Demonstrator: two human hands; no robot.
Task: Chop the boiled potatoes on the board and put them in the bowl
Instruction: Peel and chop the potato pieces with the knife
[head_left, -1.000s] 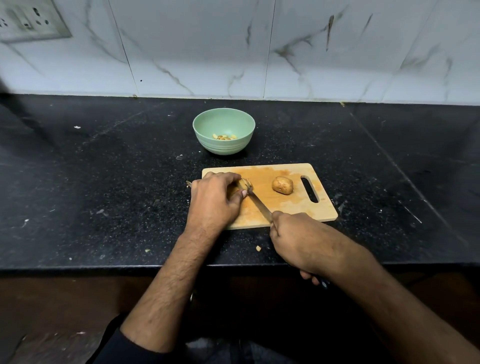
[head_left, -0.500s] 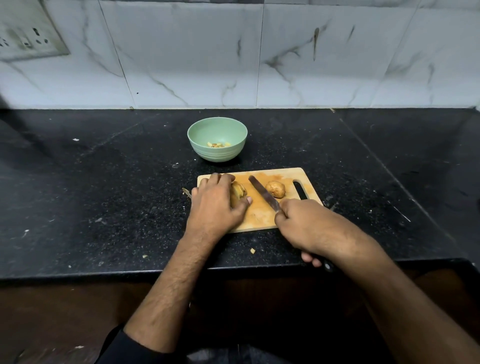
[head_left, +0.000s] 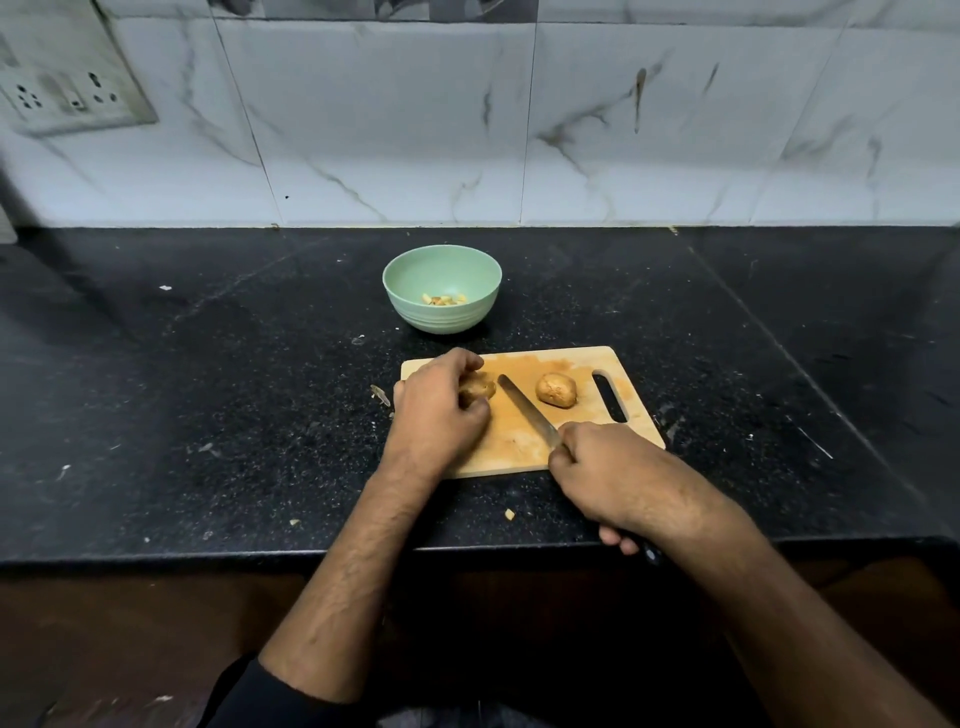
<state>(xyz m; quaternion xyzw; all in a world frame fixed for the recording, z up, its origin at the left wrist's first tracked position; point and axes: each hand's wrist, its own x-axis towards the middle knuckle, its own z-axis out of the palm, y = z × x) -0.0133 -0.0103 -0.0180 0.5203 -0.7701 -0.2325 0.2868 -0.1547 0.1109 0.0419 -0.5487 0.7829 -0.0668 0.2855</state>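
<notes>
A wooden cutting board (head_left: 524, 452) lies on the black counter. My left hand (head_left: 436, 410) curls round a potato piece (head_left: 478, 388) at the board's left end, mostly hiding it. My right hand (head_left: 613, 473) grips a knife (head_left: 527, 417) by its dark handle; the blade points up-left across the board, between the held piece and a whole brown potato (head_left: 557, 389) near the board's handle slot. A pale green bowl (head_left: 410, 275) stands behind the board with a few chopped potato bits (head_left: 444, 300) in it.
Small scraps lie on the black counter (head_left: 208, 389), one peel bit (head_left: 380, 395) left of the board and a crumb (head_left: 509, 514) near the front edge. A marble-tiled wall with a socket plate (head_left: 62, 88) runs along the back.
The knife came off the held potato piece and swung right; its blade now lies between the two potatoes. My left hand has closed further over its piece.
</notes>
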